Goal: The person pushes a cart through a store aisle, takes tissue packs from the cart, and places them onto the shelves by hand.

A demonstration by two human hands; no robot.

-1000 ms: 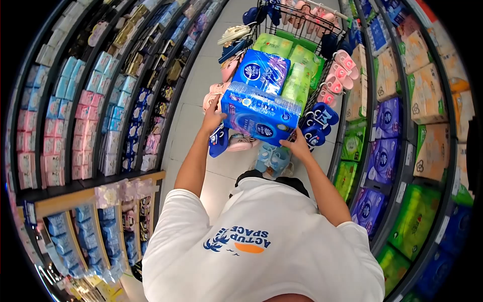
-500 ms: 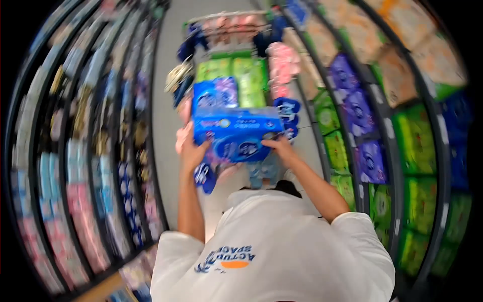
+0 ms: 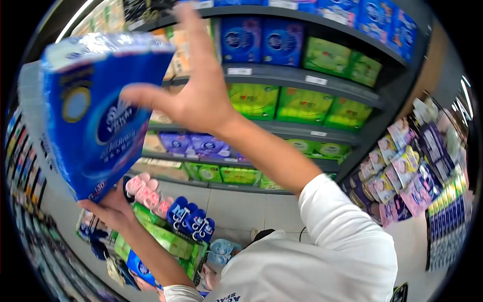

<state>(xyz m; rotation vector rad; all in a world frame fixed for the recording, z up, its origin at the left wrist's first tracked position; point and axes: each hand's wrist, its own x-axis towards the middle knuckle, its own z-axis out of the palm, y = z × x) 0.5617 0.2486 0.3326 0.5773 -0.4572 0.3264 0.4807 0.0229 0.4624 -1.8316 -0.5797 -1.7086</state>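
Note:
A large blue plastic-wrapped pack of tissues (image 3: pixel 95 110) is tilted up at the left of the view. My left hand (image 3: pixel 113 209) grips its lower edge, thumb along the bottom and fingers partly hidden. My right hand (image 3: pixel 193 95) is at the pack's right side, open with fingers spread upward. Its thumb overlaps the front face; whether it touches cannot be made out. Below stands a rack hung with slippers (image 3: pixel 188 219), holding green packs (image 3: pixel 168 241) and another blue pack (image 3: pixel 138 264).
Ahead are dark shelves (image 3: pixel 282 73) with blue packs (image 3: pixel 282 43), green packs (image 3: pixel 304 104) and purple packs (image 3: pixel 209 146). A hanging display of small bags (image 3: pixel 402 166) stands at the right. More stocked shelving (image 3: pixel 30 191) runs along the left. Tiled floor (image 3: pixel 241 206) lies between.
The view has turned toward the right-hand shelves. The blue pack has risen from above the rack to the upper left. My right hand has opened off its grip; my left still holds it.

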